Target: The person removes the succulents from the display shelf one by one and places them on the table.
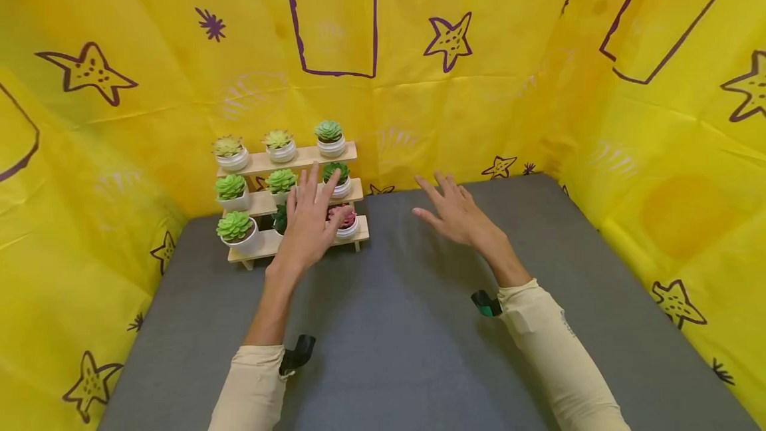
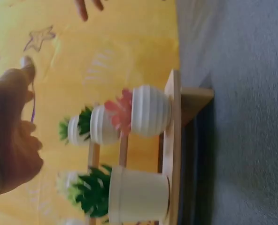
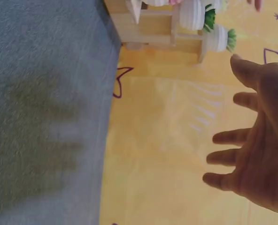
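Note:
In the head view my left hand [image 1: 309, 221] hovers with straight, spread fingers in front of a three-tier wooden stand [image 1: 312, 153], holding nothing. It partly hides the lower pots. My right hand [image 1: 457, 213] hangs over the grey table to the right of the stand, its fingers spread and nothing in them. Small potted succulents line each tier. Among them are a blue-green one [image 1: 328, 132] at the top right, a pink one [image 1: 342, 218] at the bottom right, and a light green one [image 1: 235, 226] at the bottom left. The left wrist view shows a dark green succulent [image 2: 94, 190] in a white pot.
The grey table [image 1: 383, 344] stretches out below both hands. A yellow cloth [image 1: 509, 105] with drawn stars and shapes encloses the back and both sides. The stand sits near the back left, close to the cloth.

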